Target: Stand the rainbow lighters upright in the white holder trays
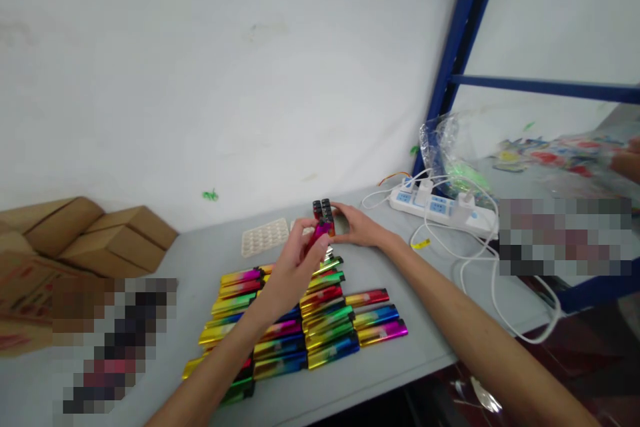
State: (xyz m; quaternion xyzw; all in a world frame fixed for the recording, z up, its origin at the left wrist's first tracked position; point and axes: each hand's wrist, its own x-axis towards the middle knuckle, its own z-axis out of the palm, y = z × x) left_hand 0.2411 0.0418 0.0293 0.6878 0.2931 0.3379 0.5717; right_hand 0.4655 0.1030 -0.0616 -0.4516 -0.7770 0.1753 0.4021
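Note:
Shiny, colour-graded lighters [333,350] with dark tops lie in rows on the grey table. My left hand [295,260] pinches a magenta lighter [321,229] between thumb and fingers, above the back of the rows. Just behind it, several lighters with black tops [326,205] stand upright in a tight group, partly covered by my hands. My right hand [357,225] curves around the right side of this group, fingers behind and thumb in front. To the left lies a white tray with round holes [265,237]; a second pale edge shows beside it, mostly hidden.
Brown cardboard boxes [113,240] are stacked at the left. A white power strip [445,209] with plugs and loose white cables [493,280] lies at the right. Beyond it stands a blue metal frame [450,47], with clear plastic wrap and another person's hand [627,161] at the far right.

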